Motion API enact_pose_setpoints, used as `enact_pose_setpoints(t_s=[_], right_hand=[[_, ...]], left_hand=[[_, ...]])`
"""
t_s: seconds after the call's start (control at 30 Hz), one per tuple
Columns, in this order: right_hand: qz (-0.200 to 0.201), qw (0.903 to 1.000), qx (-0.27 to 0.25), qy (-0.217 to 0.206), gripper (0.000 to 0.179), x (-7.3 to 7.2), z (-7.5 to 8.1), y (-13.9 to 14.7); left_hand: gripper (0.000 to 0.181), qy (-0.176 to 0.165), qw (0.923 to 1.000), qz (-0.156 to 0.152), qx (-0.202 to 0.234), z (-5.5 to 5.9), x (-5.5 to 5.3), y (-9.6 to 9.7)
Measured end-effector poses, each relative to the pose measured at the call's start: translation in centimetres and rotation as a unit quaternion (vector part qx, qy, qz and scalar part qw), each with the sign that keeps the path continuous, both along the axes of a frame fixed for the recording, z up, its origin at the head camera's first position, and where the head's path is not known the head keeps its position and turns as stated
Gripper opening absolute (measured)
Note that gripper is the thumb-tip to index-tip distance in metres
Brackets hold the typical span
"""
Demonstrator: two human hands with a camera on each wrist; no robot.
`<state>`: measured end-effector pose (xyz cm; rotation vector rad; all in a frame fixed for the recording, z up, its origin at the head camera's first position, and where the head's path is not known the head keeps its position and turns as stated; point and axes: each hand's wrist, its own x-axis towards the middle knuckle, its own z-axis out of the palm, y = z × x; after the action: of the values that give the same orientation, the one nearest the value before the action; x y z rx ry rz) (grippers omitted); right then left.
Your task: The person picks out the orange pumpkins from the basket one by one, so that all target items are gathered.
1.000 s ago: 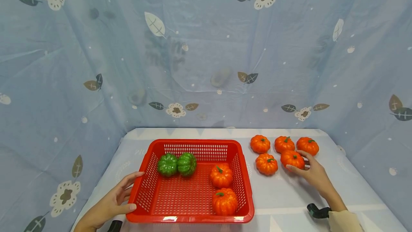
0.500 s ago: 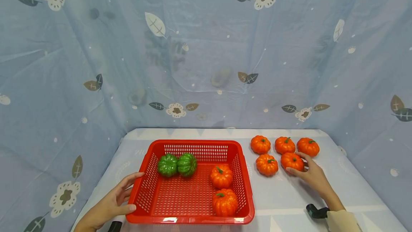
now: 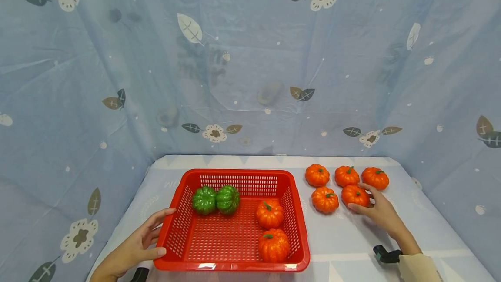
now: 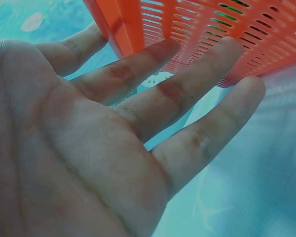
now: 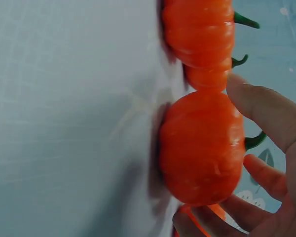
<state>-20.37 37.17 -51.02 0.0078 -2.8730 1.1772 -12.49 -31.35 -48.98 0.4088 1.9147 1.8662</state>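
Note:
My right hand (image 3: pixel 377 212) holds a small orange pumpkin (image 3: pixel 354 196) on the table, right of the basket. In the right wrist view the thumb lies along one side of this ribbed pumpkin (image 5: pixel 202 148), and the fingers curve round the opposite side. Its green stem faces the palm. My left hand (image 3: pixel 135 247) rests at the left side of a red plastic basket (image 3: pixel 231 266), thumb and index fingertip at the rim. Seen from the left wrist, its fingers (image 4: pixel 187 103) reach out nearly straight against the slotted basket wall (image 4: pixel 197 29).
Inside the basket are two green pumpkins (image 3: pixel 215 199) at the back left and two orange pumpkins (image 3: pixel 273 246) on the right. Several more orange pumpkins (image 3: pixel 325 199) stand close round the held one. A patterned blue cloth (image 3: pixel 250 77) encloses the table's back and sides.
The orange pumpkin in my right hand has come down slightly and levelled onto the table since one second ago. Over the last half second it barely moves. The left hand and basket stay put.

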Motion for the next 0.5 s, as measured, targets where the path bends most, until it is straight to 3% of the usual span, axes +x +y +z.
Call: enact_pose_setpoints(t_s=[0.23,0.5], right_hand=[[0.000,0.9990,0.021,0.039,0.089,-0.1,2.4,-0.7],[0.042,0.9937,0.023,0.102,0.078,-0.4,5.7,-2.9]], left_hand=[[0.076,-0.003,1.0000,0.005,-0.001,-0.1,0.0,0.0],[0.076,0.001,1.0000,0.007,-0.004,-0.2,0.0,-0.1]])
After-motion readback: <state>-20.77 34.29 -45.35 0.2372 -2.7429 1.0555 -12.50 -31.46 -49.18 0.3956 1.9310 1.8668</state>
